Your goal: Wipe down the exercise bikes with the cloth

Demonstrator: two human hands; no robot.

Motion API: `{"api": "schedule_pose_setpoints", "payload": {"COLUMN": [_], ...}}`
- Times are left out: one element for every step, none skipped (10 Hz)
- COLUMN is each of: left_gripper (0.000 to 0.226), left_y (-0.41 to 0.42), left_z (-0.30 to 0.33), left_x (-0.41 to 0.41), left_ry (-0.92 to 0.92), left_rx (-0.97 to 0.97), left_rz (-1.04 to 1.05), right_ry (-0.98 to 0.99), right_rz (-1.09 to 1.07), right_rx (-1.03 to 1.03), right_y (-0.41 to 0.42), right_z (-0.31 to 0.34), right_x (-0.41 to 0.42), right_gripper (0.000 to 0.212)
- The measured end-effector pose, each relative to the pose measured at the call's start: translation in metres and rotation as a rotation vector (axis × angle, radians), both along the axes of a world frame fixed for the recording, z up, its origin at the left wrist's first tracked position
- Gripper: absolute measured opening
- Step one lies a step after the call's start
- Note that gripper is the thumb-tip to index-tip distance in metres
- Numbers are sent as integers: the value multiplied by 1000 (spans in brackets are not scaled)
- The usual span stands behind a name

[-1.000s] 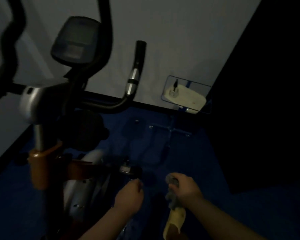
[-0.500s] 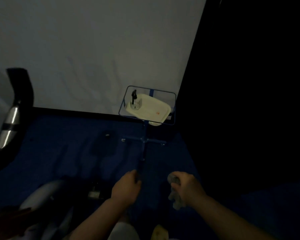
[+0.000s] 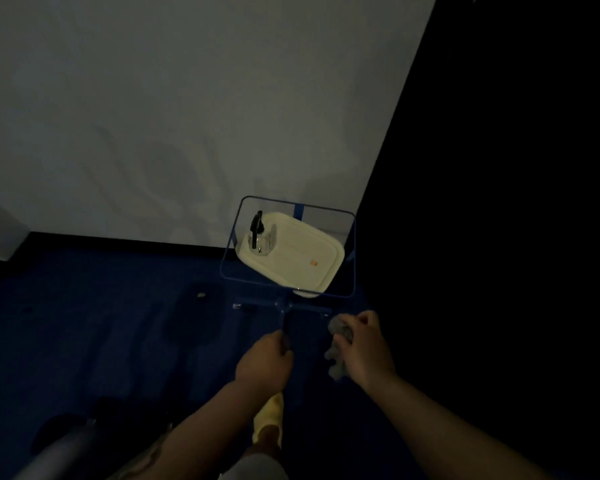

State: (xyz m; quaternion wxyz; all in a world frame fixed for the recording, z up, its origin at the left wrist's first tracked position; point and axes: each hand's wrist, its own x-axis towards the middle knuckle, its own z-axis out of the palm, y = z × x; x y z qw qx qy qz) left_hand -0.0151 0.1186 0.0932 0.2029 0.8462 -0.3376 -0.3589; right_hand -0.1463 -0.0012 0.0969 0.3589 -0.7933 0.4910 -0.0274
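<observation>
The room is dim. My right hand (image 3: 362, 344) is closed around a crumpled grey cloth (image 3: 337, 351), which hangs below my fingers. To its left my left hand (image 3: 265, 360) is curled into a loose fist with nothing visible in it. Only a pale grey part of an exercise bike (image 3: 61, 452) shows at the lower left corner. Both hands hover over the blue floor, apart from the bike.
A blue wire-frame stand (image 3: 229, 251) holds a cream tray (image 3: 321, 261) with a clear spray bottle (image 3: 260, 237) on it, against the white wall. A black wall fills the right side. A yellow shoe (image 3: 269, 419) shows below my left arm.
The view swung right, away from the bike's handlebars and console. The stand came nearer the centre. Both hands stayed in front of me, the right still gripping the cloth.
</observation>
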Motion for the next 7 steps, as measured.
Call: {"api": "schedule_pose_setpoints", "payload": {"left_gripper": [7,6,13,20,23,22,20], "left_y": [-36,-67,-92,-109,-117,-118,-112], "left_z": [-8,-20,-29,-38,-47,-50,-47], "left_x": [39,83,119,145,159,160,153], "left_ry": [22,34,35,35,55,62,78], "left_rx": [30,48,61,38,62,45,73], "left_rz": [1,39,57,75,79,77,79], "right_ry": [-5,-34,-66,6,153,447,450], "right_rz": [-43,-41,-67,-13,101,181,261], "right_rx": [7,39,69,16,65,105,4], "right_y": [-39,-83,-119,-147,-166,-172,-162], "right_z": [-16,-36,-54,-77,-100,-116,-124], "right_x": [51,100,142,175,194,196,190], "right_gripper": [22,20,20,25,40,55,52]}}
